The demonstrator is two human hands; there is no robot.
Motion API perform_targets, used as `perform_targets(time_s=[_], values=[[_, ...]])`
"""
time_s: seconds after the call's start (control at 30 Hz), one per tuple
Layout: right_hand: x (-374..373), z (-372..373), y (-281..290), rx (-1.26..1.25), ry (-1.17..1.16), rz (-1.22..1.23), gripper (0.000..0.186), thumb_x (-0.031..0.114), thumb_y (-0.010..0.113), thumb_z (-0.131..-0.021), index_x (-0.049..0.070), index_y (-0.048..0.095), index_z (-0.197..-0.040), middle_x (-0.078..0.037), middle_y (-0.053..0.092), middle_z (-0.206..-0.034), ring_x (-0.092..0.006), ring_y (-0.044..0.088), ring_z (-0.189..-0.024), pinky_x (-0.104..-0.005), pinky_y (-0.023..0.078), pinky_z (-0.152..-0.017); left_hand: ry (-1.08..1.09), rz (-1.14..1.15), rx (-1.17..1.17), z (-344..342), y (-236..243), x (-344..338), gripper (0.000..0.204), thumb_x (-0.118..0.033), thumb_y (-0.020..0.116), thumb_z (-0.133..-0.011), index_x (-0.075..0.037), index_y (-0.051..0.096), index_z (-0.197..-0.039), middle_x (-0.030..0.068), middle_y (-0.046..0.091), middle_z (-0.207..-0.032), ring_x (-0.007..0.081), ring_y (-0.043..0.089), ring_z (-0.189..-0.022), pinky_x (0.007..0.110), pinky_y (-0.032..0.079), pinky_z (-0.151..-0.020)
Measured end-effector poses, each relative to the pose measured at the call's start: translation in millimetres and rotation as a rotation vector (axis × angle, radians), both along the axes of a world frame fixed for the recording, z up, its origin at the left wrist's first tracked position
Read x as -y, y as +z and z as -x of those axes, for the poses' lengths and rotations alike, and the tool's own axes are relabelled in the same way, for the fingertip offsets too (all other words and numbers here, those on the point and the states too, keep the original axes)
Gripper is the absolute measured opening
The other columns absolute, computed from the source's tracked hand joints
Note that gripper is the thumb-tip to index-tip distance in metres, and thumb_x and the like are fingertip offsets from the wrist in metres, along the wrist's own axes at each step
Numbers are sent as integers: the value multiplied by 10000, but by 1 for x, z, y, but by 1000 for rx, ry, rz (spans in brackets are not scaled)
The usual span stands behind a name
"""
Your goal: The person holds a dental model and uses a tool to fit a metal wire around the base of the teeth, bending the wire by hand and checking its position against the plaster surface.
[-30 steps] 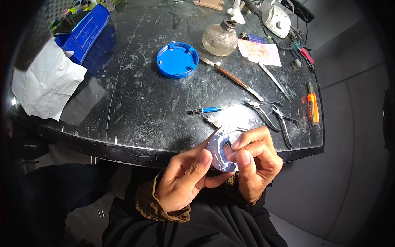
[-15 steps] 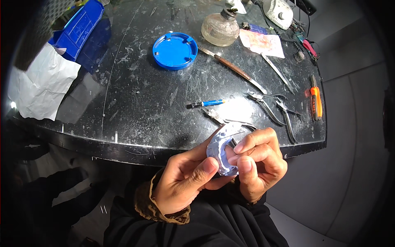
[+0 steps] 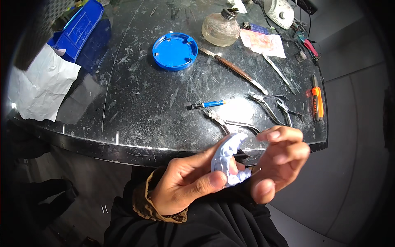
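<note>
- Your left hand [image 3: 181, 185] pinches the pale-blue tooth model [image 3: 224, 156], lower centre of the frame.
- Your right hand [image 3: 284, 162] has just come off it, fingers spread, so your left alone steadies it.

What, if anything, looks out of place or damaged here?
The black tabletop looks worn: pale specks and scratches mark it. A crumpled white sheet lies at its left, and the paper beside the glass bottle has reddish blotches, possibly stains. The dental cast in the left hand shows no obvious break.

Black tabletop [image 3: 144, 103] (scuffed): blue dish [image 3: 175, 52], glass bottle [image 3: 220, 33], white paper [image 3: 46, 84], pliers [image 3: 221, 122].
</note>
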State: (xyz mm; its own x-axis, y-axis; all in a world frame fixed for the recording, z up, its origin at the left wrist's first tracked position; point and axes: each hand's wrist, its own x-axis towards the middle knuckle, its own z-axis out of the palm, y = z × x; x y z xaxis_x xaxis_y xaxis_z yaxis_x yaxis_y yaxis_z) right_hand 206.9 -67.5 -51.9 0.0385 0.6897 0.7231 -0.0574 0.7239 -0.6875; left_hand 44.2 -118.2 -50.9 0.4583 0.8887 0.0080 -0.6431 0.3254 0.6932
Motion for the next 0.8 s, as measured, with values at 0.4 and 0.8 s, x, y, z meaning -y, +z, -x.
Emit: perform_targets(time_s=[0.4, 0.8], values=[[-9, -11, 28, 662, 185, -226, 781, 364, 812, -642, 119, 199, -1060, -49, 677, -730, -242, 632, -841, -481, 222, -992, -88, -54, -47, 1, -4, -1, 524, -87, 587, -873, 103, 355, -1302, 190, 381, -1358, 182, 421, -1203, 308, 362, -982], [-10, -10, 23, 581, 151, -207, 874, 342, 836, -613, 113, 170, -1131, -37, 683, -748, -218, 638, -827, -494, 175, -1023, -85, -83, -36, 1, -5, -4, 436, -114, 543, -901, 124, 417, -1244, 212, 360, -1367, 195, 460, -1168, 303, 393, -948]])
